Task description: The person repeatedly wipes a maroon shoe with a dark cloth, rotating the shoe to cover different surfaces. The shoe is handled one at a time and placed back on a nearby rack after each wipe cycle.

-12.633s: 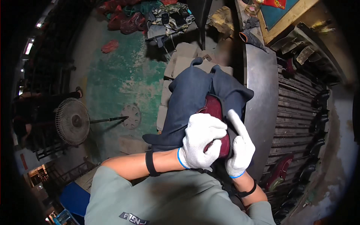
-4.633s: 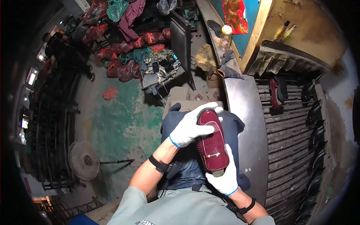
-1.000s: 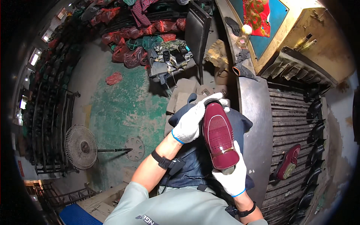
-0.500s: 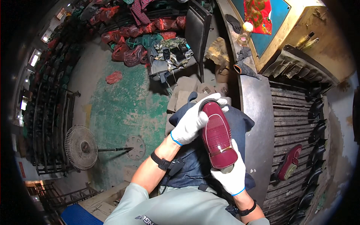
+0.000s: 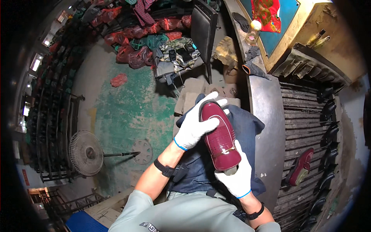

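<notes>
Over my lap is a glossy dark-red shoe [image 5: 221, 135] with a perforated upper and a dark sole, its toe pointing away from me. My left hand [image 5: 195, 125], in a white glove, grips the toe end from the left, the thumb lying across the upper and fingers around the sole. The gloved right hand [image 5: 236, 178] is closed around the heel end, where a pale greenish piece shows at the shoe's opening. Another dark-red shoe [image 5: 301, 166] with a similar pale piece lies on the slatted rack to the right.
A metal ledge [image 5: 266, 112] runs along my right, beside the slatted rack [image 5: 299, 127] lined with black shoes. A standing fan [image 5: 85, 153] is at left. Ahead are a chair [image 5: 203, 31], piled clothing, and red bags. A bottle [image 5: 253, 33] stands on the far ledge.
The shoe has shifted slightly left in my hands. My left thumb has slid from the toe's edge onto the top of the upper, while my right hand keeps the heel.
</notes>
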The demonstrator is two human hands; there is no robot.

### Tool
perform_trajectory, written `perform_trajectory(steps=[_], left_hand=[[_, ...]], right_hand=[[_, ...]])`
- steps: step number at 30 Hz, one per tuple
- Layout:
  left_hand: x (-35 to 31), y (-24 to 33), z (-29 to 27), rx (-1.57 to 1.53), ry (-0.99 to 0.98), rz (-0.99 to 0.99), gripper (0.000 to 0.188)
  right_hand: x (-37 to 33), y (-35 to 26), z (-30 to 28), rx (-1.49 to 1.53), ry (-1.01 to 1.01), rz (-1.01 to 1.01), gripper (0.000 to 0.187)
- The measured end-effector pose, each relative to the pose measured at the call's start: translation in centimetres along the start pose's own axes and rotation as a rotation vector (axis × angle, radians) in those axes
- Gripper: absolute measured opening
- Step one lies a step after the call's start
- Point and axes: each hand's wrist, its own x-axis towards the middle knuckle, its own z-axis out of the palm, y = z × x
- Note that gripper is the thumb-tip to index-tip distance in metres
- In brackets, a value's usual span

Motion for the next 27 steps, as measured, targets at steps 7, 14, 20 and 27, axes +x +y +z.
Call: perform_trajectory(steps=[7,14,20,27], left_hand=[[0.1,0.3,-0.5,0.315,0.126,0.09,0.066],[-0.4,0.6,-2.3,0.456,0.138,0.023,0.061],[-1.4,-1.1,-4.5,-0.232,0.284,-0.013,0.042],[-3.1,-5.8,-5.8,-0.66,0.174,-0.035,0.049]], right_hand=[[0.5,0.2,0.7,0.045,0.024,-0.028,0.107],[0.8,-0.2,0.1,0.074,-0.018,-0.052,0.106],[-0.3,2.2,-1.2,1.286,-0.097,0.392,0.072],[-2.2,6.3,1.0,1.272,-0.211,0.234,0.075]])
